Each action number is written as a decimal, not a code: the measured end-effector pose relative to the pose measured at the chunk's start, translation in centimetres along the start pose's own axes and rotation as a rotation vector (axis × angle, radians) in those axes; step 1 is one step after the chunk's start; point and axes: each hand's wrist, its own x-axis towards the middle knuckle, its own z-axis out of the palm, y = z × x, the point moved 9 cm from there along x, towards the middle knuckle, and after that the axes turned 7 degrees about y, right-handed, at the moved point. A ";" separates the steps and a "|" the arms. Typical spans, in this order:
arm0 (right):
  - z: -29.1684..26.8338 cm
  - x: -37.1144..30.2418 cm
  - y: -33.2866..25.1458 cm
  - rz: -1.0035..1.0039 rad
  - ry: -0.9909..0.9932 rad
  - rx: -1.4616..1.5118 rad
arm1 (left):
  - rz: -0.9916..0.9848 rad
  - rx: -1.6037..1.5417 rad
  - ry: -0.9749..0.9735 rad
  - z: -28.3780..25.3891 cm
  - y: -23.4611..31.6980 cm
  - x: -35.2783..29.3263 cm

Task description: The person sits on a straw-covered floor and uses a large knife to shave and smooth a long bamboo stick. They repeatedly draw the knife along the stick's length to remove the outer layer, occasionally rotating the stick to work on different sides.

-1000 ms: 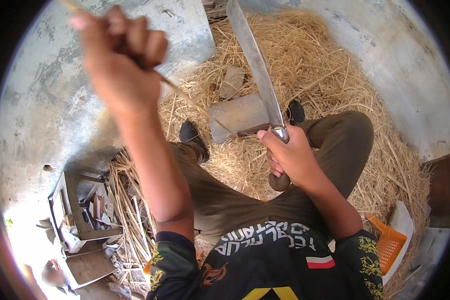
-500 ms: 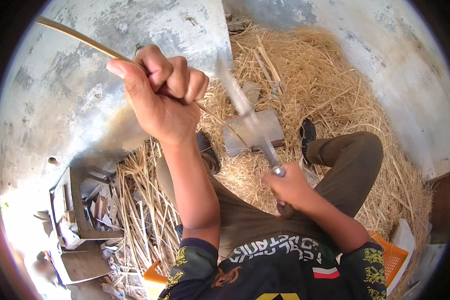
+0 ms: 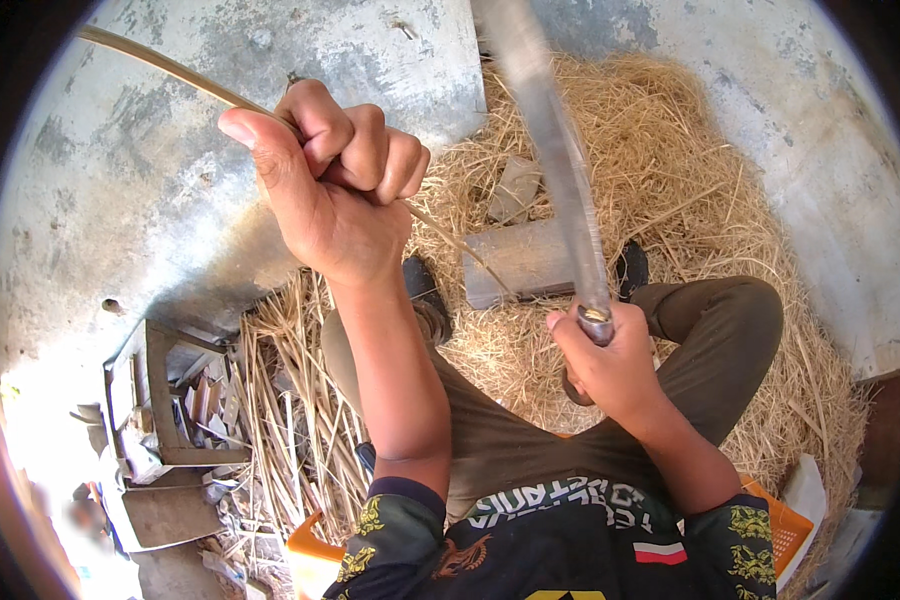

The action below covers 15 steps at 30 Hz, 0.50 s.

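Note:
My left hand [image 3: 345, 185] is closed in a fist round a long thin strip of bamboo or cane [image 3: 160, 68]. One end of the strip reaches to the upper left; the other slants down to a wooden block [image 3: 518, 262] between my feet. My right hand [image 3: 610, 355] grips the handle of a machete [image 3: 562, 165]. Its long blade, blurred by motion, points up and away, passing over the right end of the block in this view. Blade and strip are apart.
Pale shavings [image 3: 660, 120] lie heaped round the block and along the right wall. On the left lie a bundle of split strips [image 3: 290, 380] and a wooden frame [image 3: 155, 400] with scraps inside. Orange plastic [image 3: 775, 520] shows beside my right sleeve, and a wall [image 3: 170, 180] rises at left.
My right hand has moved a little right and the machete blade has swung up, away from the block. The left fist keeps hold of the strip, with the view slightly shifted.

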 end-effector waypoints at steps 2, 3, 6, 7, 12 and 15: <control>0.7 -0.3 2.0 0.009 0.102 0.108 | 0.013 0.033 0.028 0.2 -0.2 -0.1; 0.8 -0.6 3.4 0.008 0.155 0.161 | 0.021 0.042 0.037 0.3 -0.3 -0.1; 1.3 -1.3 5.9 -0.062 -0.046 -0.291 | 0.041 0.098 0.047 -0.1 0.6 -0.2; 1.1 -1.2 5.8 -0.122 -0.077 -0.449 | 0.047 0.118 0.052 -0.2 0.9 -0.4; 0.4 -1.8 2.1 0.153 0.010 0.204 | 0.006 0.116 0.131 -0.5 0.5 -0.8; 0.9 -0.9 6.5 0.031 0.106 0.161 | 0.050 0.158 0.102 0.1 0.2 -0.5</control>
